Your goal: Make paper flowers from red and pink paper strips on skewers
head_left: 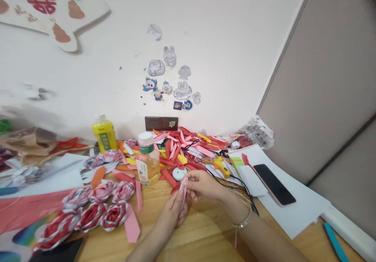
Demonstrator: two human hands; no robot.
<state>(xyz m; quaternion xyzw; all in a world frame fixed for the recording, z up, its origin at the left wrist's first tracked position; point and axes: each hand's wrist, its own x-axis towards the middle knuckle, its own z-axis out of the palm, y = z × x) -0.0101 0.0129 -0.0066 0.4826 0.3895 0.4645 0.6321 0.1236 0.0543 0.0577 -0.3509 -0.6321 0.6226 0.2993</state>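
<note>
My left hand [173, 209] and my right hand [202, 184] meet over the wooden table. Between them is a narrow folded paper strip [183, 194], pale pink and white, pinched by the fingers of both. Its lower part is partly hidden by my left fingers. Just behind the hands sits a round white case [179, 174]. A heap of folded paper strips [176, 146] in red, pink, yellow and white spreads beyond. To the left lie several twisted paper roses [114, 216] in red, pink and white, beside a pink paper strip [132, 224].
A tea bottle [147, 162] and a yellow drink bottle [105, 134] stand at the left. Right of my hands are a yellow glue gun [221, 167] with black cable, a phone [274, 183] on white paper [305, 211], and a teal tool [335, 240]. A wall [223, 58] rises behind.
</note>
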